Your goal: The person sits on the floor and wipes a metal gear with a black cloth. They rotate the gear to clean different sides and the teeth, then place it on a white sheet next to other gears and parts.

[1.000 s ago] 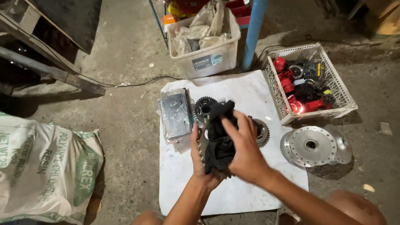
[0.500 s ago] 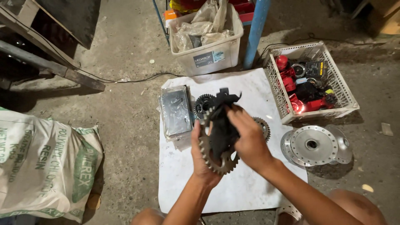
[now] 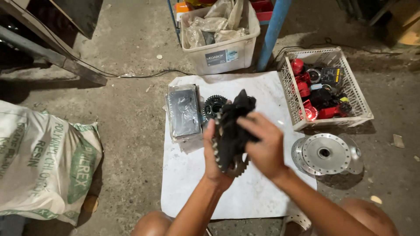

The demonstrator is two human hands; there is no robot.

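My left hand (image 3: 213, 153) grips a toothed metal sprocket (image 3: 234, 167) on edge above a white sheet (image 3: 197, 183) spread on the concrete floor. My right hand (image 3: 261, 143) presses a black rag (image 3: 234, 124) against the sprocket's face, so most of the disc is hidden. Just beyond my hands a dark gear (image 3: 213, 105) lies on the sheet. Beside it, to the left, rests a flat grey part wrapped in clear plastic (image 3: 183, 111).
A white basket (image 3: 332, 111) of red and black parts sits at the right, with round silver discs (image 3: 326, 154) in front of it. A white tub (image 3: 221, 41) of crumpled plastic and a blue pole (image 3: 273, 35) stand behind. A printed sack (image 3: 41, 161) lies left.
Both hands have shifted slightly toward me with the sprocket, and the right hand has worked the rag across its face.
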